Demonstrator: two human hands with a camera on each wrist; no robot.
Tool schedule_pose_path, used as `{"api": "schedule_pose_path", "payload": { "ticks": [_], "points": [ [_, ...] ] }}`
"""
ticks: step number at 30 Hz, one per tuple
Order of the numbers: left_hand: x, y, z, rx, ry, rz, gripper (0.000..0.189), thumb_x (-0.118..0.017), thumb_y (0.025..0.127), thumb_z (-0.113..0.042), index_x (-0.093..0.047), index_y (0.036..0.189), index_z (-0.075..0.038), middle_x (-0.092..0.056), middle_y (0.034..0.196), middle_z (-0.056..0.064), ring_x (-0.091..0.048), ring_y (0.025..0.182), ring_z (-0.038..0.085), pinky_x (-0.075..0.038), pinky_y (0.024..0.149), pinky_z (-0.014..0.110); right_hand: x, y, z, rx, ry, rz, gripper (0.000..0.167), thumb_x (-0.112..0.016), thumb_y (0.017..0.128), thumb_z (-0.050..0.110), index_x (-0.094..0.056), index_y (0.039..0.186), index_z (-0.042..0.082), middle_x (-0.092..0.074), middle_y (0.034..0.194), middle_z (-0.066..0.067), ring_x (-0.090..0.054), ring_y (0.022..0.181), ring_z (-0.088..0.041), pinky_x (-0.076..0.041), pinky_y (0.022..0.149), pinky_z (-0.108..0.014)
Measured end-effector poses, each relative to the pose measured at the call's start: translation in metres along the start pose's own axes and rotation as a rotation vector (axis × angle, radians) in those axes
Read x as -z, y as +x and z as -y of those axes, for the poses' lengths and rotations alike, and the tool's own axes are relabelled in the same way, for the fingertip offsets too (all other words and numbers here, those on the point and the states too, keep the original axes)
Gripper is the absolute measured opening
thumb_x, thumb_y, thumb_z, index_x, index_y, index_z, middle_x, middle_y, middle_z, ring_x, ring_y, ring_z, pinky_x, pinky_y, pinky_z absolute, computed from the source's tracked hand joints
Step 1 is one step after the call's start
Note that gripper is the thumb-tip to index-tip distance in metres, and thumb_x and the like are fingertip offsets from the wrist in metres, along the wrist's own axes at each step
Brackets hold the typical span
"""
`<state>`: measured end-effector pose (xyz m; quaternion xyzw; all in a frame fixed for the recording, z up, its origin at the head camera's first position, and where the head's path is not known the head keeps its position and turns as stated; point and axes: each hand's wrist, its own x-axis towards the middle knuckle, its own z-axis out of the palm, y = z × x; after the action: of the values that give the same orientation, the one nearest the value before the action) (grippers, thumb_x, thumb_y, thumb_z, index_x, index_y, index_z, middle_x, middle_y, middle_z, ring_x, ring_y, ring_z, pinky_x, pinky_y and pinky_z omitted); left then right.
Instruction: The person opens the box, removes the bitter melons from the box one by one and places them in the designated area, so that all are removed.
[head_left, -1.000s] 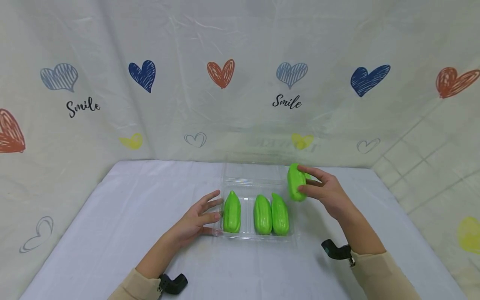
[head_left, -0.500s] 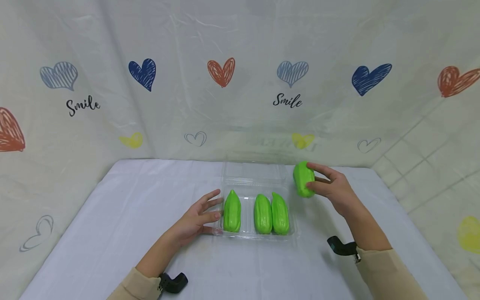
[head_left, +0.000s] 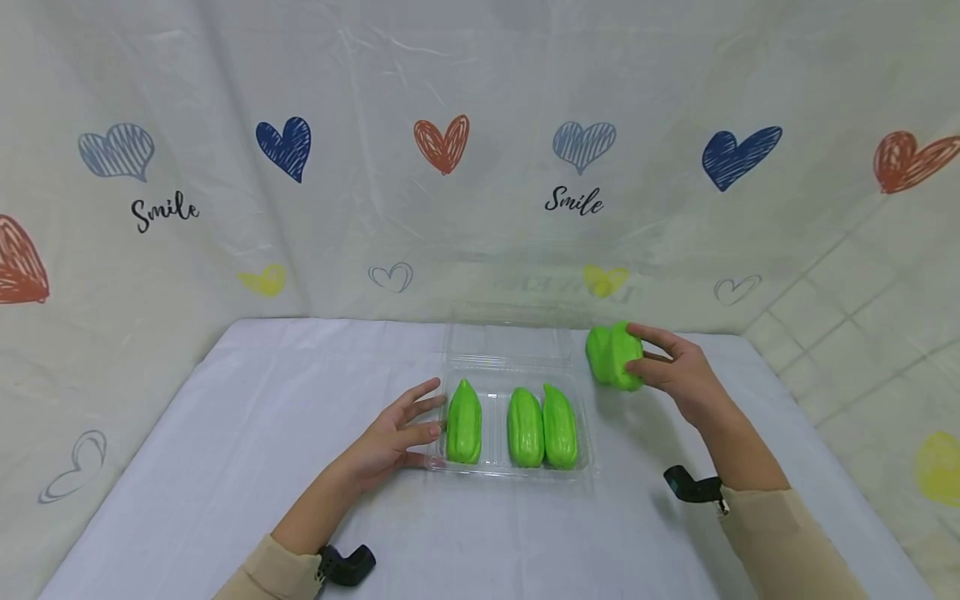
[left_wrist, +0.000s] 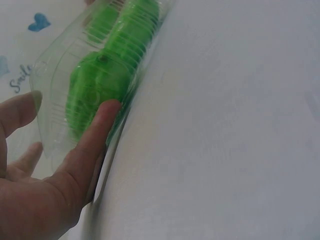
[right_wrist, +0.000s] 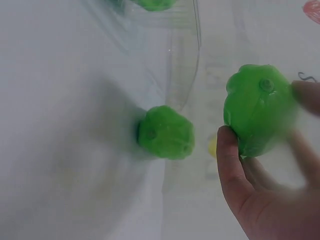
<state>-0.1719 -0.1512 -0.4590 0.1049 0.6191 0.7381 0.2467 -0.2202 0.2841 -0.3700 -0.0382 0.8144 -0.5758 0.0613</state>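
Between the thumb and fingers of my right hand (head_left: 678, 375) is a glossy green ribbed gourd (right_wrist: 260, 110), held up off the table to the right of the clear plastic box. A second green gourd (right_wrist: 166, 133) lies on the table beyond it, partly hidden behind the held one in the head view. The hinged clear box (head_left: 495, 433) stands with its lid (head_left: 510, 342) raised at the back. Inside are a gourd (head_left: 464, 423) at the left and two gourds (head_left: 527, 429) side by side at the right. My left hand (head_left: 386, 437) rests against the box's left side, fingers spread.
A white cloth (head_left: 480, 533) covers the table. Behind it hangs a pale curtain (head_left: 480, 225) printed with hearts and the word Smile. A gap between the gourds shows the box's bare floor.
My right hand has moved right and slightly back with its gourd, away from the box. More of the gourd lying behind it now shows. The left hand keeps its place.
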Motion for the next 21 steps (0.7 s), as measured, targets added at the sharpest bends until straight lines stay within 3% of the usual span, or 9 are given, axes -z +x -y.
{"api": "schedule_pose_path", "payload": {
  "ticks": [5,15,21],
  "points": [
    [0.000,-0.001,0.000,0.004,0.007,-0.002,0.075,-0.060,0.098,-0.008,-0.020,0.159,-0.027,-0.022,0.164,0.009,-0.037,0.143,0.040,-0.057,0.088,0.049,0.005,0.004,-0.001,-0.026,-0.016,-0.006,0.068,-0.068,0.094,0.017,-0.037,0.155,0.012,-0.028,0.161,-0.014,-0.051,0.119,0.000,-0.052,0.085,-0.017],
    [0.000,-0.001,0.000,-0.001,-0.008,0.004,0.076,-0.061,0.098,-0.007,-0.021,0.159,-0.027,-0.022,0.164,0.010,-0.036,0.143,0.041,-0.057,0.088,0.050,0.015,0.013,-0.004,-0.071,-0.060,-0.015,0.070,-0.067,0.095,0.020,-0.034,0.156,0.014,-0.027,0.161,-0.015,-0.047,0.129,-0.013,-0.051,0.084,-0.016],
    [0.000,0.000,0.000,-0.001,-0.019,0.003,0.075,-0.060,0.098,-0.006,-0.021,0.159,-0.027,-0.022,0.164,0.010,-0.036,0.143,0.041,-0.057,0.088,0.051,0.020,0.017,-0.007,-0.082,-0.076,-0.028,0.071,-0.067,0.095,0.020,-0.032,0.157,0.013,-0.026,0.161,-0.016,-0.049,0.122,-0.008,-0.050,0.083,-0.015]
  ]
}}
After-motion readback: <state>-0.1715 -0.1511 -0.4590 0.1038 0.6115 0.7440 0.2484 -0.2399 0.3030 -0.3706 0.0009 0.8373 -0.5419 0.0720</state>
